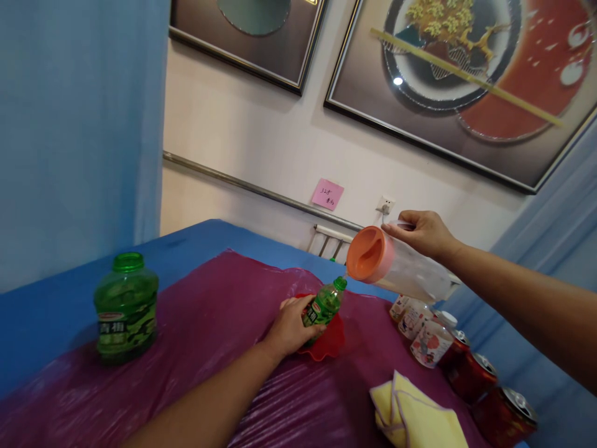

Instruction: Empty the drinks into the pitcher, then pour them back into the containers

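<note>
My left hand [293, 323] is wrapped around a small green plastic bottle [327, 303], tilted to the right, its mouth uncapped. Beneath the bottle lies a red scalloped dish [333, 341], partly hidden by my hand. My right hand [424, 231] grips the handle of a clear pitcher [410, 270] with an orange lid [368, 254]. The pitcher is tipped to the left, its spout close over the bottle's mouth. A thin trickle seems to run between them, though it is hard to make out.
A larger green jar [127, 311] stands at left on the purple plastic sheet [205, 323]. A folded yellow cloth [420, 410] lies front right. Several labelled bottles [431, 341] and red cans [506, 415] line the right edge. Blue curtains [84, 124] hang at both sides.
</note>
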Demonstrator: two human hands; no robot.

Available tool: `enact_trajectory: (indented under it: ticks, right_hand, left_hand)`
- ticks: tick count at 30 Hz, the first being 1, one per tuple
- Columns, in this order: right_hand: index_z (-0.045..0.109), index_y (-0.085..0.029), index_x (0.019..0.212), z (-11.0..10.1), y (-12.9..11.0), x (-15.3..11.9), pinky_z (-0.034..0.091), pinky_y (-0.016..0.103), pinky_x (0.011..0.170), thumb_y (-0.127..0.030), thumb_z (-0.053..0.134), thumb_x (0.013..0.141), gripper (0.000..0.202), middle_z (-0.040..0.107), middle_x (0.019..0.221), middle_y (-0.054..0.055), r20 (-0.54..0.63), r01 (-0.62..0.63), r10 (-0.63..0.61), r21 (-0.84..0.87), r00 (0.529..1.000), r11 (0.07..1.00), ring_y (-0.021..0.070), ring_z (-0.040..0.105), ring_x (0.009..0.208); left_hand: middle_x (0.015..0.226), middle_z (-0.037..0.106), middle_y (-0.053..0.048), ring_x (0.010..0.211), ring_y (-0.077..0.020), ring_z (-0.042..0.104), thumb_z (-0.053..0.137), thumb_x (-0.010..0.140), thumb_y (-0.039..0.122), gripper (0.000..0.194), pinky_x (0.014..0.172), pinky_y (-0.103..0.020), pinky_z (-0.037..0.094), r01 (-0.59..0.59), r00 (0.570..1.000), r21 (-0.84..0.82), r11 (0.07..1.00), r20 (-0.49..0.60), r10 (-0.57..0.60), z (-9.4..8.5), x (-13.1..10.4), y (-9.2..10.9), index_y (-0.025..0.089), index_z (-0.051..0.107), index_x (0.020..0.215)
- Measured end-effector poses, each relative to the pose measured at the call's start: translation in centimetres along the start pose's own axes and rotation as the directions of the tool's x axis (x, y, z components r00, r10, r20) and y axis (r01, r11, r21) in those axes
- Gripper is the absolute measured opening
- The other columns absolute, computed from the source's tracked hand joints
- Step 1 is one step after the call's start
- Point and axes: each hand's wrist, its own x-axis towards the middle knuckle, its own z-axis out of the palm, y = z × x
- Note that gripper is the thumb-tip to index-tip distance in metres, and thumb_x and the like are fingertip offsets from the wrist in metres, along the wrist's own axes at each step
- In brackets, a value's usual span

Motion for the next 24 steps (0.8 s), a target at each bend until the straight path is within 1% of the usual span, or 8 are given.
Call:
enact_trajectory:
  ticks: [5,9,14,20,24]
  right_hand:
    - [0.036,-0.023,0.054,0.06,-0.04,0.00,0.022,0.028,0.049,-0.069,0.064,0.077,0.058,0.028,0.055,-0.005,-0.002,0.010,-0.010,-0.004,1.000,1.000,0.0101,0.027,0.054]
    - [0.037,-0.023,0.054,0.04,-0.06,0.00,0.022,0.027,0.049,-0.068,0.064,0.077,0.057,0.029,0.055,-0.005,0.002,0.002,-0.002,0.018,1.000,1.000,0.0100,0.028,0.053]
    - [0.038,-0.023,0.054,0.07,0.11,0.08,0.022,0.028,0.049,-0.066,0.065,0.078,0.056,0.029,0.055,-0.005,-0.011,0.012,-0.012,0.007,1.000,1.000,0.0101,0.028,0.053]
    - [0.035,-0.023,0.054,0.10,0.18,0.07,0.022,0.028,0.049,-0.066,0.065,0.077,0.057,0.028,0.054,-0.005,-0.008,0.018,-0.018,-0.003,1.000,1.000,0.0104,0.027,0.053]
    - [0.037,-0.023,0.054,0.11,0.20,0.06,0.022,0.028,0.049,-0.066,0.065,0.077,0.056,0.029,0.054,-0.005,-0.003,0.008,-0.008,-0.007,1.000,1.000,0.0102,0.028,0.053]
  left_hand:
    - [0.123,0.072,-0.007,0.115,-0.0317,0.063,0.087,0.065,0.038,0.068,0.105,-0.045,0.041,-0.002,1.000,0.008,1.000,-0.009,0.002,-0.01,0.00,0.04,0.024,0.064,0.128]
    - [0.123,0.072,-0.007,0.115,-0.0320,0.063,0.087,0.065,0.038,0.068,0.105,-0.045,0.041,-0.012,1.000,0.003,1.000,-0.014,0.012,0.15,0.02,-0.19,0.024,0.065,0.127]
    - [0.124,0.072,-0.008,0.115,-0.0317,0.062,0.087,0.065,0.037,0.067,0.104,-0.046,0.040,-0.018,1.000,-0.004,1.000,-0.004,0.018,0.26,0.04,-0.39,0.024,0.064,0.128]
    - [0.122,0.073,-0.007,0.114,-0.0317,0.063,0.088,0.064,0.036,0.068,0.104,-0.045,0.040,-0.017,1.000,-0.005,1.000,-0.014,0.017,0.22,0.04,-0.32,0.024,0.065,0.126]
    - [0.121,0.073,-0.006,0.113,-0.0317,0.064,0.088,0.065,0.037,0.066,0.103,-0.045,0.041,-0.025,0.999,0.004,1.000,-0.022,0.025,0.16,0.01,-0.21,0.026,0.065,0.126]
